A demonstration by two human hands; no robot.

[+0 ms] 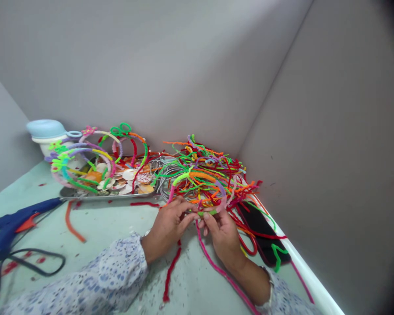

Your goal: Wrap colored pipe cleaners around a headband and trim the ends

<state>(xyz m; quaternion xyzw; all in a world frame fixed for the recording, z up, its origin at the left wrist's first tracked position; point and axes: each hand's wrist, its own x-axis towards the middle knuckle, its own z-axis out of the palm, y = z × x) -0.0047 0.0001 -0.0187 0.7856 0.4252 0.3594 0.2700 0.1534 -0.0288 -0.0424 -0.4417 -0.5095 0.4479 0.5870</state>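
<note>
My left hand (169,225) and my right hand (221,234) meet at the table's middle, fingers pinched together on a hoop (197,179) wrapped in green, orange and pink pipe cleaner. A pink pipe cleaner (216,267) trails from the pinch down toward me. Just behind the hands lies a tangled heap of pipe cleaners (210,170) in many colours. A red pipe cleaner (171,269) lies on the table under my left wrist.
A metal tray (85,194) at the back left holds finished wrapped hoops (85,153) and shell-like pieces. A blue glue gun (13,223) with its dark cord lies at the left. A pale blue-lidded container (47,133) stands behind the tray. A black phone (262,232) lies at the right, by the grey walls.
</note>
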